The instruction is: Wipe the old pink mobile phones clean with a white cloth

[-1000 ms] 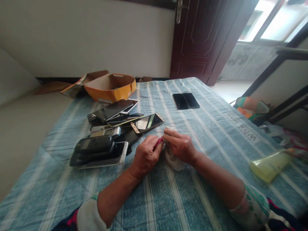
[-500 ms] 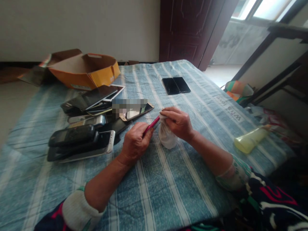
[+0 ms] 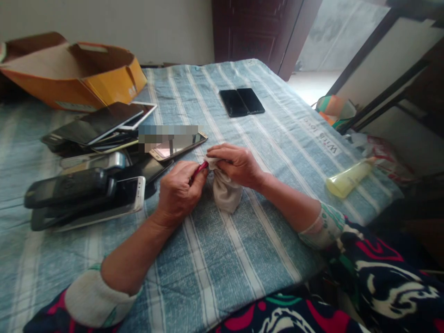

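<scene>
The left hand (image 3: pixel 180 189) has its fingers closed around a slim pink object (image 3: pixel 199 172), whose upper end points to about two o'clock; there the right hand (image 3: pixel 236 164) grips a pale cloth (image 3: pixel 227 192) (its loose folds hang toward six o'clock). Heaped phones (image 3: pixel 116 161) lie at ten o'clock from the left hand, two dark phones (image 3: pixel 236 102) at twelve from the right, a yellow tube (image 3: pixel 348 179) at three.

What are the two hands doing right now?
Left hand: closed, holding a thin red object.
Right hand: closed, holding a whitish cloth against the red object's end.
</scene>
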